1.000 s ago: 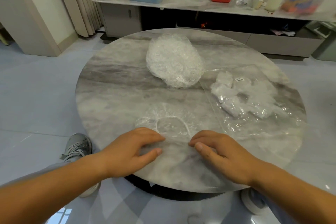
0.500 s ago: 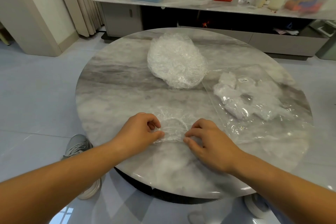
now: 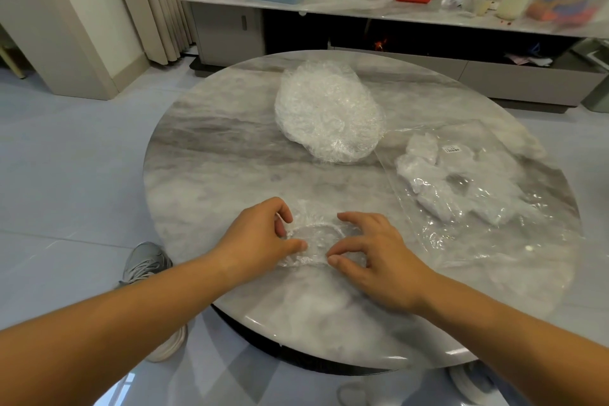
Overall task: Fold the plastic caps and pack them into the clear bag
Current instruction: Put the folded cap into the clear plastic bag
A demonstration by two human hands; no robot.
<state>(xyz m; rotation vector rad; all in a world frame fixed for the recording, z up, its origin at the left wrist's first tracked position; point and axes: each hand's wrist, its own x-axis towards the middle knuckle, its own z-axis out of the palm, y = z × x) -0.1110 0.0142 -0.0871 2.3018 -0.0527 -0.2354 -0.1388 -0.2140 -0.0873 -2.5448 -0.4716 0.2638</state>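
Left of the clear bag (image 3: 478, 194), a plastic cap (image 3: 316, 237) is lying on the table (image 3: 214, 158). The left hand (image 3: 260, 234) is pinching one rim with curled fingers, and the right hand (image 3: 372, 257) is curling half-open round the other. The film is looking flimsy, light and slippery, so the elastic rim is probably offering the surest hold.

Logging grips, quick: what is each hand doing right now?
Left hand: pinching the left edge of the plastic cap.
Right hand: curled fingers gripping the same cap's right side.
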